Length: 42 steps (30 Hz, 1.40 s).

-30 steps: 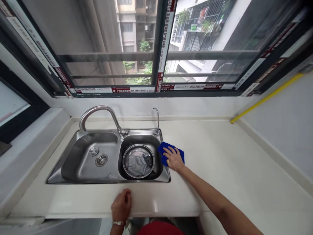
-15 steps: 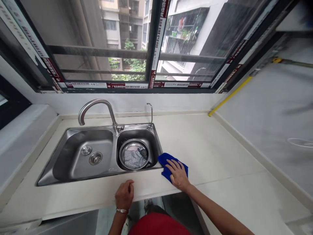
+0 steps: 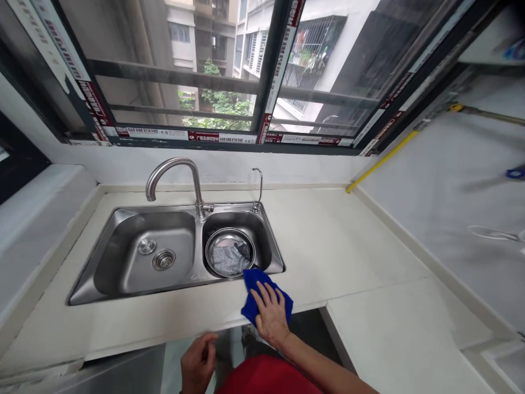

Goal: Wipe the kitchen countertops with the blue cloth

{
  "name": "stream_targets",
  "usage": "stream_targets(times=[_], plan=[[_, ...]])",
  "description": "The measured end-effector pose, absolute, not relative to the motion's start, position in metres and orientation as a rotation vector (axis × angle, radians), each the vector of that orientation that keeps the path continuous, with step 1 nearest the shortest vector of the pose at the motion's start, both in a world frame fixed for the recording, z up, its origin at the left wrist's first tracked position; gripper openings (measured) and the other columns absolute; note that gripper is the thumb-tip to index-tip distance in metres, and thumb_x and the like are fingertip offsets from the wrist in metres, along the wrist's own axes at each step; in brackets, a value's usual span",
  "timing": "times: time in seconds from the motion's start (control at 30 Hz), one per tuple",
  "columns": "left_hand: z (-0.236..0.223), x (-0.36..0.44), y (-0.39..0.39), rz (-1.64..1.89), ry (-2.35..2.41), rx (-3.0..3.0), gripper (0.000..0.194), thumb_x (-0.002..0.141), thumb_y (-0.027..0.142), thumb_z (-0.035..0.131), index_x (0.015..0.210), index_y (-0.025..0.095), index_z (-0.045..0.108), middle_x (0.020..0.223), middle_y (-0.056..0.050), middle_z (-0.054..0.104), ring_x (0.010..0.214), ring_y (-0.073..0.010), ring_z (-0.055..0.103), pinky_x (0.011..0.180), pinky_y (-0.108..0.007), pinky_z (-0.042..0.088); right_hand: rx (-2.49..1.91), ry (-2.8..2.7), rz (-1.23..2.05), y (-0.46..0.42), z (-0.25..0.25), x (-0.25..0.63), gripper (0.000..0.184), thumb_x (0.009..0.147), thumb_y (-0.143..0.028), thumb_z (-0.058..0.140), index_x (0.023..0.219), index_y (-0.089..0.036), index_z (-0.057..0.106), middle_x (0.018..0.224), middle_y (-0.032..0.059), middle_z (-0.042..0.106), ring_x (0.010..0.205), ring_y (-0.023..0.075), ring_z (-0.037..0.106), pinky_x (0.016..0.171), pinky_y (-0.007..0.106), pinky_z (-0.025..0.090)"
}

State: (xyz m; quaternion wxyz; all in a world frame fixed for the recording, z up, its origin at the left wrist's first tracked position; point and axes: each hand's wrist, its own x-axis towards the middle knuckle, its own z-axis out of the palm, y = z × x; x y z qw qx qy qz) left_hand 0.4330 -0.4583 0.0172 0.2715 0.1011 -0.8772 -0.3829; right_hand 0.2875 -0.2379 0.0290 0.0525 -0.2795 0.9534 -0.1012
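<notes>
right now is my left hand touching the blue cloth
Apart. The head view shows the left hand below the counter's front edge, with a plain gap to the blue cloth, which lies under the right hand.

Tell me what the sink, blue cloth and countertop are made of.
The double-bowl sink looks like stainless steel, from its grey metallic sheen. The blue cloth under the right hand looks like microfibre, from its soft folds. The countertop seems smooth cream engineered stone, though its look leaves that open.

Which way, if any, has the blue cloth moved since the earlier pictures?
Yes. The blue cloth has gone from the steel sink's right side to in front of its right bowl.
</notes>
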Motion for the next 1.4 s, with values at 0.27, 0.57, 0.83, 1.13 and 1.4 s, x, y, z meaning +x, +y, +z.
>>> stream_targets(times=[0.27,0.57,0.83,1.13,1.4], plan=[[0.027,0.468,-0.472,-0.992,-2.326,0.445,0.02,0.09,0.022,0.052,0.09,0.025,0.071,0.079,0.001,0.078,0.066,-0.0111,0.072,0.065,-0.018,0.057,-1.287,2.443,-0.406,-0.348,0.061,0.306,0.082,0.079,-0.036,0.058,0.155,-0.024,0.029,0.167,0.0108,0.01,0.151,0.0387,0.009,0.119,0.065,0.003],[0.043,0.481,-0.479,-0.932,-2.256,0.677,0.025,0.094,0.029,0.049,0.11,0.019,0.065,0.075,0.0,0.073,0.065,-0.0122,0.069,0.064,-0.022,0.057,-1.635,2.155,-0.612,-0.426,0.064,0.298,0.077,0.077,-0.031,0.057,0.15,-0.026,0.036,0.163,0.0102,0.027,0.151,0.0329,0.017,0.12,0.065,0.005],[0.061,0.408,-0.502,-0.629,-2.367,0.618,0.034,0.094,0.029,0.048,0.122,0.017,0.062,0.122,-0.013,0.071,0.116,-0.0228,0.065,0.102,-0.043,0.054,-1.198,2.401,-1.417,-0.317,0.025,0.262,0.058,0.079,-0.016,0.039,0.133,-0.025,0.055,0.133,0.0072,0.064,0.126,0.0212,0.056,0.11,0.044,0.045],[0.03,0.351,-0.485,-0.376,-2.669,0.849,0.055,0.092,0.041,0.047,0.14,0.016,0.053,0.152,-0.02,0.047,0.146,-0.0405,0.034,0.118,-0.065,0.032,-1.091,3.035,-1.073,-0.133,0.003,0.19,0.033,0.088,-0.023,0.043,0.105,-0.024,0.071,0.117,0.008,0.071,0.11,0.0227,0.065,0.097,0.045,0.053],[0.031,0.355,-0.424,-0.377,-2.817,0.768,0.062,0.084,0.048,0.06,0.144,0.045,0.044,0.165,-0.002,0.029,0.151,-0.0484,0.012,0.117,-0.075,0.023,-1.013,3.227,-0.896,-0.127,-0.006,0.17,0.024,0.082,-0.022,0.049,0.096,-0.02,0.069,0.108,0.009,0.069,0.097,0.0244,0.064,0.086,0.042,0.051]])
